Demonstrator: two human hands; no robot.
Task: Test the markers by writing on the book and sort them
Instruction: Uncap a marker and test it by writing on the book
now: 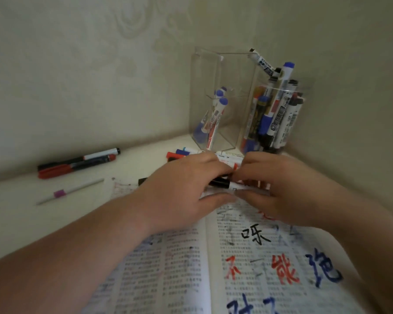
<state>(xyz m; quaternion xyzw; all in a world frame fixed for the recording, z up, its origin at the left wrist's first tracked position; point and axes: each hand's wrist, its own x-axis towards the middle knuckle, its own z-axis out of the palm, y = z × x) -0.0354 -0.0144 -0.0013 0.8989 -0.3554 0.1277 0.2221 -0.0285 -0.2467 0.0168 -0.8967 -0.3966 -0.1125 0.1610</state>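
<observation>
The marker [222, 184] in play has a glossy black cap and a smooth white cylindrical barrel. It lies crosswise just above the top edge of the open book [179, 268], held between both hands. The left hand [186, 184] curls over the black cap end, with its thumb stretched underneath. The right hand [279, 184] closes its fingers and thumb around the white barrel. The two hands nearly touch at the fingertips.

The book lies flat, its thin matte pages dense with small print and smudged with ink. Large handwritten characters in black, red and blue run over the right page.

On the white table [21, 211] to the left lie two loose markers side by side and touching: a black-and-white marker [77, 158] and a red marker [75, 167]. Nearer the book is one slim grey stick [70, 191] with a purple band.

Behind the hands stands a clear, hard-edged acrylic box [225, 87] with a lower front compartment. In it two blue-capped markers [220, 98] lean. Just beside it on the right, a round transparent cup [279, 123] is crammed with upright markers, too tightly packed to count. A few more loose markers [179, 154] with red and blue caps lie at the foot of the box, partly hidden by the hands.
</observation>
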